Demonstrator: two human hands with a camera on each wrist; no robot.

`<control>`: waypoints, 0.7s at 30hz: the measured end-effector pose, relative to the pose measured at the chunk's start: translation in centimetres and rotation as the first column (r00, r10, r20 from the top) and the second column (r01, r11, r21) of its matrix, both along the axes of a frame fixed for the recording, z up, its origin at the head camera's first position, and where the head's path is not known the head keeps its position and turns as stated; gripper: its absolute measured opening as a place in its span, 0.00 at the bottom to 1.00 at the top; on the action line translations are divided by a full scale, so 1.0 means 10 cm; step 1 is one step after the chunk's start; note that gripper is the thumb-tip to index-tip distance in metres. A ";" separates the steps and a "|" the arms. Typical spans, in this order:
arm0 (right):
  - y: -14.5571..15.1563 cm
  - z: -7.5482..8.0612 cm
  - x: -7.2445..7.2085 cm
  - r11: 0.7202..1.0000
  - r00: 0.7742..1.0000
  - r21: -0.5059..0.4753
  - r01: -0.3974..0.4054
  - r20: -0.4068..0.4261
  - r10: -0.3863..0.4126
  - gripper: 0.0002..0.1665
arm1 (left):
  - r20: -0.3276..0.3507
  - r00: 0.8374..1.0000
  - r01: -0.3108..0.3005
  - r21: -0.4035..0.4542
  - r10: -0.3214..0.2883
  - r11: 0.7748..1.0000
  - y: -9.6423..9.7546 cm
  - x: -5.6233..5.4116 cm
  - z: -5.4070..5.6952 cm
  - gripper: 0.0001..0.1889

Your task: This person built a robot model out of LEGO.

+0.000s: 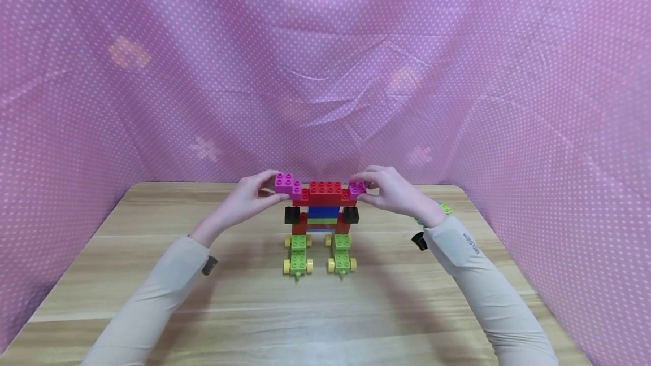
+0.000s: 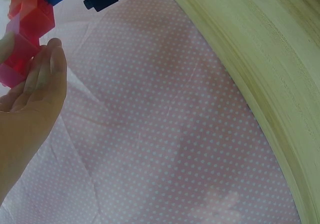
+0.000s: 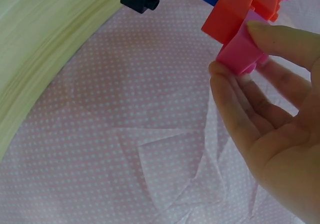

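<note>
A brick-built figure stands mid-table, with a red top (image 1: pixel 325 190), a blue middle (image 1: pixel 323 212) and a black brick (image 1: pixel 292 215) on each side. Under it are two green wheeled bases (image 1: pixel 298 261) with yellow wheels. At the figure's upper left, my left hand (image 1: pixel 249 196) holds stepped pink bricks (image 1: pixel 283 183) between thumb and fingers; they join the red part. Opposite, my right hand (image 1: pixel 393 191) pinches another pink brick (image 1: pixel 357 188) at the red part's right end. The right wrist view shows thumb and fingertips on either side of this pink brick (image 3: pixel 240 54).
Blue and green bricks (image 1: pixel 446 208) lie on the wooden table (image 1: pixel 244 321) beyond my right wrist, partly hidden by it. Pink dotted cloth (image 1: pixel 325 72) hangs behind the table and along both sides.
</note>
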State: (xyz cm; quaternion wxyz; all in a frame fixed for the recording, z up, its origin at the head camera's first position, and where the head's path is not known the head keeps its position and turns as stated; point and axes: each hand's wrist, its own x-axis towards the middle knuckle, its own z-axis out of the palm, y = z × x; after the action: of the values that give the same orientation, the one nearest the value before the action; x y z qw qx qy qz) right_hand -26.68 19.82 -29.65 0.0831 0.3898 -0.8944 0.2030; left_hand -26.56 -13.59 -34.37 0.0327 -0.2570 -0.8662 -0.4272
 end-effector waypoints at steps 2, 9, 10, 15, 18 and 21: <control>-0.01 0.01 0.01 1.000 1.000 0.017 0.010 -0.020 -0.010 0.22 | -0.001 1.000 0.001 -0.001 -0.001 1.000 0.00 0.00 0.00 0.24; -0.03 0.02 0.00 0.998 0.998 0.059 0.026 -0.054 -0.023 0.22 | -0.002 1.000 -0.001 -0.012 0.001 1.000 0.00 0.01 0.02 0.24; -0.03 0.02 0.00 0.998 0.998 0.058 0.027 -0.050 -0.024 0.22 | 0.000 1.000 0.000 -0.012 0.000 1.000 0.00 0.01 0.02 0.24; -0.04 0.03 0.00 0.998 0.999 0.058 0.030 -0.043 -0.028 0.21 | 0.002 1.000 0.002 -0.012 -0.002 1.000 0.00 0.02 0.03 0.24; -0.04 0.03 0.00 0.997 0.998 0.064 0.034 -0.045 -0.031 0.21 | -0.005 1.000 0.002 -0.012 -0.002 1.000 0.00 0.02 0.03 0.24; -0.04 0.04 0.00 0.997 0.998 0.069 0.038 -0.054 -0.034 0.21 | -0.010 1.000 0.002 -0.014 -0.002 1.000 0.00 0.02 0.03 0.24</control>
State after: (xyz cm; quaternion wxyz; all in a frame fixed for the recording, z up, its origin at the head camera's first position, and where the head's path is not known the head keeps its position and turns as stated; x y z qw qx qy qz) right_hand -26.63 19.47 -29.30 0.0966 0.3814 -0.9053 0.1599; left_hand -26.32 -13.62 -34.03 0.0346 -0.2603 -0.8688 -0.4197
